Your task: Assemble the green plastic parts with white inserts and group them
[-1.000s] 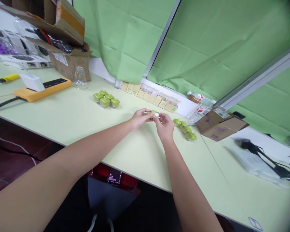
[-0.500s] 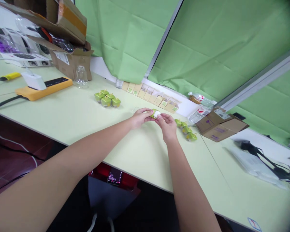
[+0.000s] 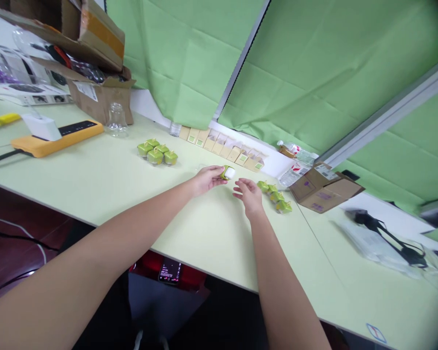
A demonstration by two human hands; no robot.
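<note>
Over the middle of the pale table, my left hand [image 3: 209, 180] is closed on a small green lid [image 3: 227, 172] with a white block-like piece set in its underside. My right hand [image 3: 248, 193] is just to the right, apart from the lid, its fingers loosely spread with nothing visible between them. Beyond my right hand stand several small clear containers with green lids [image 3: 276, 197] in a double row. A second group of green-lidded containers [image 3: 155, 155] stands left of my hands. A faint clear piece lies behind my left hand, too blurred to name.
A row of small tan boxes [image 3: 219, 145] lines the table's back edge. On the left are an orange power strip [image 3: 73, 138], a clear jar [image 3: 117, 119] and a cardboard box [image 3: 102, 99]. Bottles [image 3: 294, 172], another cardboard box [image 3: 323, 189] and black straps [image 3: 390, 240] are on the right.
My right hand has let go of the white piece in the green lid and drawn back a little to the right, fingers opened. My left hand still holds the lid. The view has shifted slightly.
</note>
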